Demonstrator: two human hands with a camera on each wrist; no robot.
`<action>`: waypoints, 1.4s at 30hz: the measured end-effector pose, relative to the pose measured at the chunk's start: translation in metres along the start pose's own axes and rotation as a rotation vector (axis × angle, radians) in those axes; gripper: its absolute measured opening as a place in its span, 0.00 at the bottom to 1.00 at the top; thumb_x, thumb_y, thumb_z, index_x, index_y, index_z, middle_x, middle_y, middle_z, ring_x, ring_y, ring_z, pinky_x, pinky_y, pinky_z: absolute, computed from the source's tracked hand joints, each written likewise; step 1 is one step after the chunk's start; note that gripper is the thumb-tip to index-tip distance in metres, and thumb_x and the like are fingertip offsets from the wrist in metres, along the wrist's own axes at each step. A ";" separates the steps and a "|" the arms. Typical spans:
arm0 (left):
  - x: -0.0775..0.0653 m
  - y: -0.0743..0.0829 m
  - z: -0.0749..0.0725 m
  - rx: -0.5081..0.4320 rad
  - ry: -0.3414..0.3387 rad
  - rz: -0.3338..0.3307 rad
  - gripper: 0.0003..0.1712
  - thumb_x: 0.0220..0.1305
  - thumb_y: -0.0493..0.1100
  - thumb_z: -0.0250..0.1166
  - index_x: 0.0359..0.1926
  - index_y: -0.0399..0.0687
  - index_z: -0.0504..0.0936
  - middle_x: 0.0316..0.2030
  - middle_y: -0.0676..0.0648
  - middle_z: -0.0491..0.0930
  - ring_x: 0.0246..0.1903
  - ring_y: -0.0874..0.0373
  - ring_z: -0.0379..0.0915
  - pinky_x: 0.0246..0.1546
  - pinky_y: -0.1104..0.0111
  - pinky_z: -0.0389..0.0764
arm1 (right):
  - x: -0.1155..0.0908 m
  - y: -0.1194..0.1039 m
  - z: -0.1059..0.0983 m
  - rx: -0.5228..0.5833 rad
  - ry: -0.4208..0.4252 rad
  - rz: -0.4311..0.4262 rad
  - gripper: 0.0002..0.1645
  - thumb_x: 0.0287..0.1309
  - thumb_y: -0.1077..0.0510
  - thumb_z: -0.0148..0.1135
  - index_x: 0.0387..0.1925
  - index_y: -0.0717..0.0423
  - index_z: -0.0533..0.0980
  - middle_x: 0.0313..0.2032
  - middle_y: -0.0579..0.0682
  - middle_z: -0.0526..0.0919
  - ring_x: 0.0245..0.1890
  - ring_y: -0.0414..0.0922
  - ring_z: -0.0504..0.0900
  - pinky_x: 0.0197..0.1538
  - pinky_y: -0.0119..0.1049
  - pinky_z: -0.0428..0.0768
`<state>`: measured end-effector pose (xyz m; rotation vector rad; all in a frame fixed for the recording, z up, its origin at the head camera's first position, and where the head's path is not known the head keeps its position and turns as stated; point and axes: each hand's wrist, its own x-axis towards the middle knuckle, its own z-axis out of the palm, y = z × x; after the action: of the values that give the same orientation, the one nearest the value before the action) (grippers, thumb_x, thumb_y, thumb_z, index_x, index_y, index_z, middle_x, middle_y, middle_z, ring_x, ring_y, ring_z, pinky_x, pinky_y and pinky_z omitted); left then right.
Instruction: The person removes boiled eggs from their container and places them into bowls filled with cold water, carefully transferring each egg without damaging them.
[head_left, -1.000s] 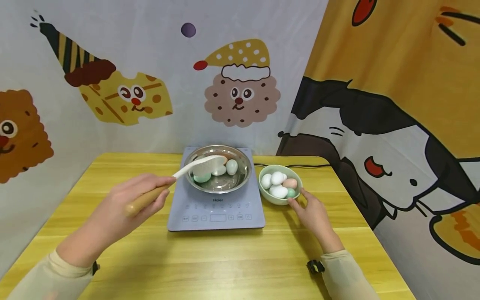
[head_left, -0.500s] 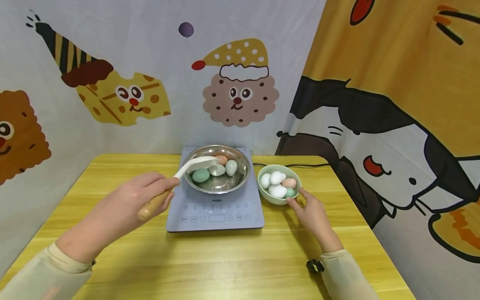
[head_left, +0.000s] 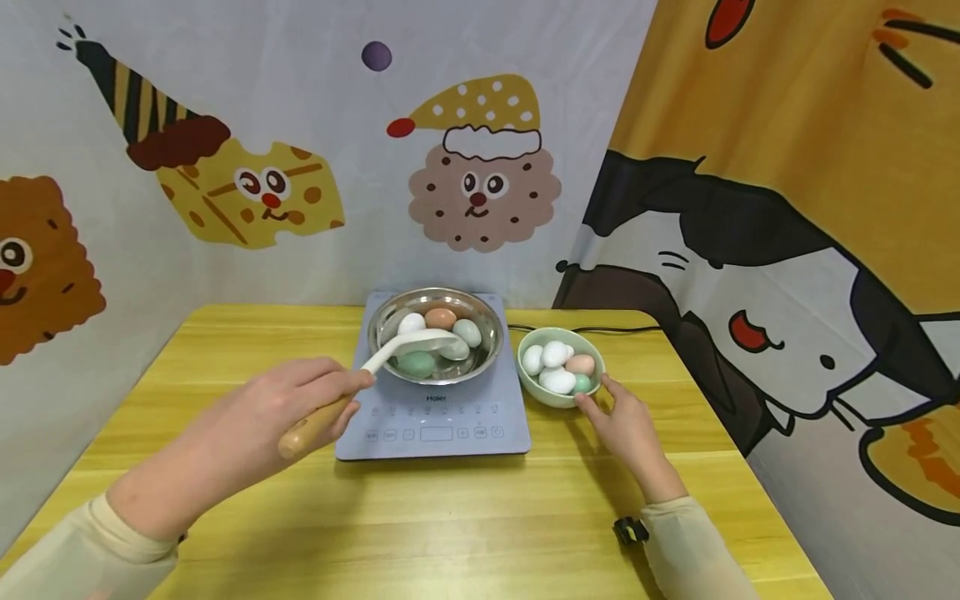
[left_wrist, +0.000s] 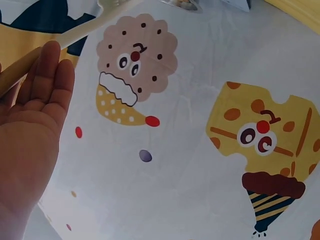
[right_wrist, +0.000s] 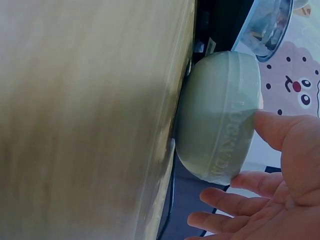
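Legibly, cooktop (head_left: 435,418) is marked "Haier". Wooden-handled spoon (head_left: 422,340) is gripped by left hand (head_left: 277,402) over eggs (head_left: 440,319) in metal pan (head_left: 489,346). Embossed "LUCKY DA…" bowl (right_wrist: 217,115) is touched by spread right hand (head_left: 622,421)

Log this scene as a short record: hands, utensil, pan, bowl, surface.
Left hand: grips the tan wooden handle of a white-headed utensil
Utensil head: in or over the round shiny metal pan
Right hand: thumb and a fingertip touch the side of the round pale-green bowl
Pan contents: white egg, orange-brown egg, green egg, two pale grey eggs, one partly hidden by the utensil
Bowl contents: white eggs, pink egg, mint-green egg
Surface: pan on flat lilac cooker; cooker on yellow wooden table
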<state>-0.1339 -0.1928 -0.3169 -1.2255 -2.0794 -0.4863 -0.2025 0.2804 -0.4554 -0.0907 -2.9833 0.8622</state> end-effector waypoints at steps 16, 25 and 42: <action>-0.006 -0.014 0.007 -0.232 0.066 -0.228 0.16 0.83 0.43 0.59 0.52 0.39 0.90 0.44 0.44 0.92 0.33 0.66 0.83 0.32 0.81 0.83 | 0.000 0.000 0.000 -0.001 0.017 -0.016 0.50 0.77 0.34 0.58 0.79 0.68 0.61 0.76 0.72 0.68 0.76 0.69 0.68 0.77 0.67 0.71; -0.015 -0.037 0.010 -0.586 0.027 -0.934 0.21 0.84 0.49 0.58 0.60 0.39 0.87 0.50 0.52 0.91 0.39 0.63 0.91 0.51 0.82 0.86 | 0.001 0.001 0.001 0.000 0.016 -0.014 0.50 0.77 0.34 0.58 0.79 0.68 0.62 0.76 0.71 0.68 0.76 0.69 0.68 0.76 0.67 0.71; -0.035 -0.044 0.020 -1.169 0.265 -1.259 0.24 0.80 0.57 0.60 0.59 0.43 0.83 0.43 0.49 0.92 0.40 0.59 0.91 0.51 0.70 0.91 | 0.001 0.003 0.001 -0.005 0.010 -0.014 0.50 0.77 0.34 0.57 0.79 0.68 0.61 0.76 0.71 0.68 0.76 0.69 0.68 0.76 0.68 0.71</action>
<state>-0.1675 -0.2243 -0.3548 -0.0383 -2.0561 -2.4703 -0.2038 0.2821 -0.4578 -0.0734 -2.9731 0.8503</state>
